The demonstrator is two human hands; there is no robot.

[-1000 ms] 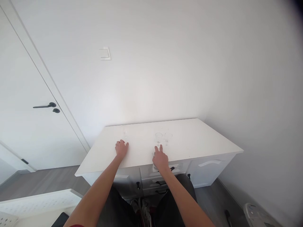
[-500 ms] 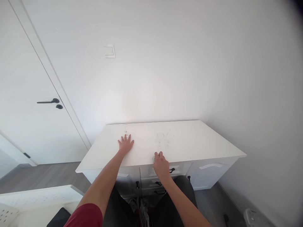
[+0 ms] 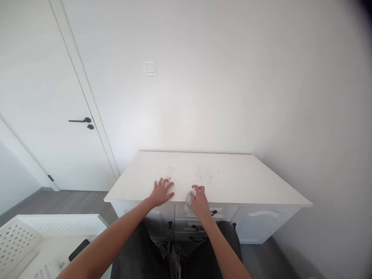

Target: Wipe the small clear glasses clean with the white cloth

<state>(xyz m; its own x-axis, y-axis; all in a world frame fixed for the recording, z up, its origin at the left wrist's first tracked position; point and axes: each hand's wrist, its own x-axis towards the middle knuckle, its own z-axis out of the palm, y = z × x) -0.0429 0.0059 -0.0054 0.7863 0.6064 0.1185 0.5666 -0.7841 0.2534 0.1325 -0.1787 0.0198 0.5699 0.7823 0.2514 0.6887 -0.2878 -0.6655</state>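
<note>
My left hand (image 3: 162, 192) lies on the white cabinet top (image 3: 252, 182), fingers spread, just in front of a faint ring mark (image 3: 169, 169) with dark specks. At the front edge, the fingers of my right hand (image 3: 200, 199) are closed on a soft white cloth (image 3: 189, 199). The cloth looks crumpled, and its lower part hangs over the edge; whether it is fabric or tissue I cannot tell. Beyond that hand, more ring marks (image 3: 202, 169) and grey smudges show on the surface.
Drawers with black handles (image 3: 198, 228) face my knees below the top. To the left stands a white perforated tray or shelf (image 3: 58, 219) with a black phone-like object (image 3: 79, 250). A white door (image 3: 43, 97) and a light switch (image 3: 150, 68) are beyond.
My view has turned slightly left. The left hand has drawn back towards the front edge, leaving the left ring mark uncovered. More of the white cloth shows beside my right hand.
</note>
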